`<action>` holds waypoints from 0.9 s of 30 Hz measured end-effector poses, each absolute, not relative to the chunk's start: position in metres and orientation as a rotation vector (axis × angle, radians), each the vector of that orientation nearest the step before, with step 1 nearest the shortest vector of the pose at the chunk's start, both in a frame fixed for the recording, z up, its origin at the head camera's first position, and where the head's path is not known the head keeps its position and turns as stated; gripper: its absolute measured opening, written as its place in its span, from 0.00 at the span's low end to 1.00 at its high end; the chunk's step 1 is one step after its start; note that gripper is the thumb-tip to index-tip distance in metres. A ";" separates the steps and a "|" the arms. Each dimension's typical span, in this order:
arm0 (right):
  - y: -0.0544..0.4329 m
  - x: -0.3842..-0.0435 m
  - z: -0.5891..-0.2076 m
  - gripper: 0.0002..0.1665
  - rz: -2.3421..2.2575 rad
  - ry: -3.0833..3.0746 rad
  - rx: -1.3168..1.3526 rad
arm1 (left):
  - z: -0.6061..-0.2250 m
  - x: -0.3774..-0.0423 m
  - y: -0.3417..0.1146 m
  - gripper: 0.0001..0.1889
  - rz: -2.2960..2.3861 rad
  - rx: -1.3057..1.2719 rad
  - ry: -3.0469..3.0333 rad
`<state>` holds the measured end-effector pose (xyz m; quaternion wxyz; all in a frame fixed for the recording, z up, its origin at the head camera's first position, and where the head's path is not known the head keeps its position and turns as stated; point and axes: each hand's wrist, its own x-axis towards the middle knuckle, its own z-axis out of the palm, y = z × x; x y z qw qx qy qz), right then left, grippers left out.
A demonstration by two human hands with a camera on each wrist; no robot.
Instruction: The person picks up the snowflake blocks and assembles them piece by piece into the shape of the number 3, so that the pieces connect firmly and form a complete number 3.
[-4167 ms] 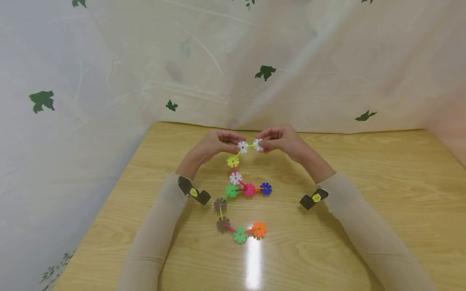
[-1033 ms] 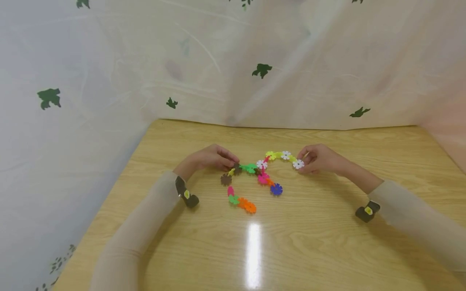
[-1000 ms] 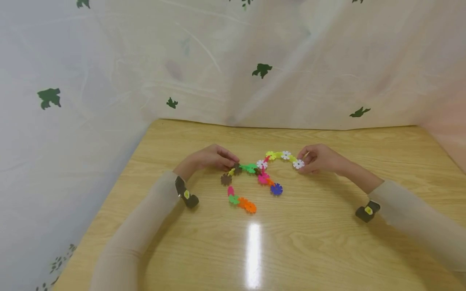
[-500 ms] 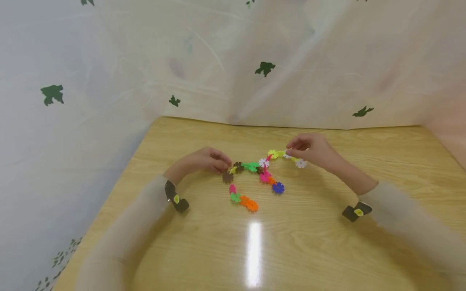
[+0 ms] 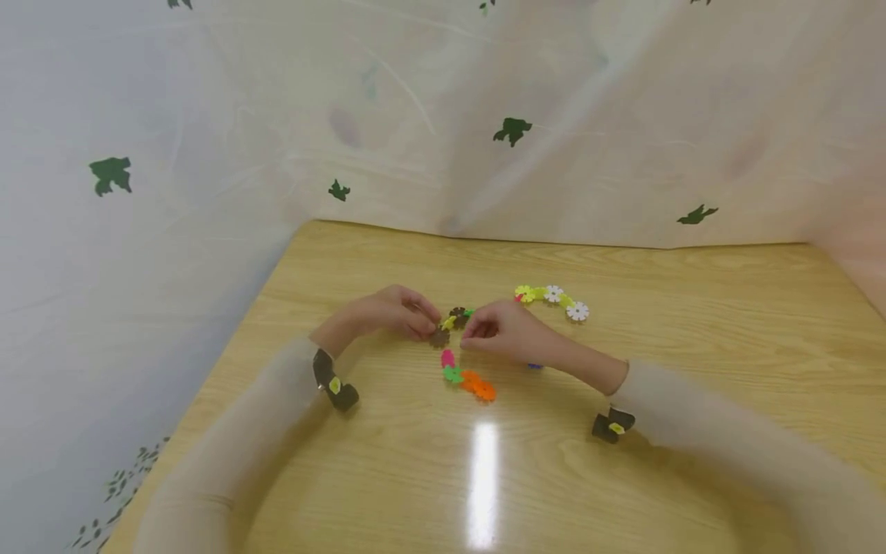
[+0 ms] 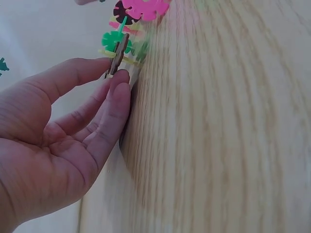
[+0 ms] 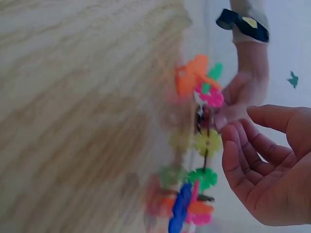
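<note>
A chain of colourful plastic snowflake discs lies on the table. My left hand [image 5: 394, 312] pinches a brown disc [image 6: 118, 53] on edge between thumb and fingertips. Just below it in the head view are a pink disc [image 5: 447, 358], a green disc [image 5: 453, 375] and an orange disc [image 5: 484, 391]. My right hand [image 5: 515, 331] hovers over the middle of the chain, its fingers loosely bent and nothing between them in the right wrist view. It hides several discs; a sliver of a blue disc [image 5: 535, 365] shows below it.
Beyond the right hand, the chain curves through a yellow disc [image 5: 524, 294] to a white disc [image 5: 577, 311]. The wooden table [image 5: 388, 477] reflects a bright light strip in front. A pale curtain [image 5: 415, 115] with green leaf shapes hangs along the table's back and left.
My right hand let go of the white end disc and moved left and nearer, over the chain. My left hand shifted from the farther brown disc to the nearer one.
</note>
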<state>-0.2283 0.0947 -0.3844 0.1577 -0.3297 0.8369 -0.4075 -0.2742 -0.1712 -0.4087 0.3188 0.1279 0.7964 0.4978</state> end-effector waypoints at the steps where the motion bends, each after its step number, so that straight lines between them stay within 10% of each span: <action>1: 0.091 -0.227 -0.386 0.03 -1.147 2.386 -0.936 | -0.409 -0.274 -0.170 0.18 1.314 0.331 2.094; 27: 0.071 -0.213 -0.399 0.06 -1.207 2.458 -0.848 | -0.402 -0.266 -0.159 0.16 1.362 0.293 2.055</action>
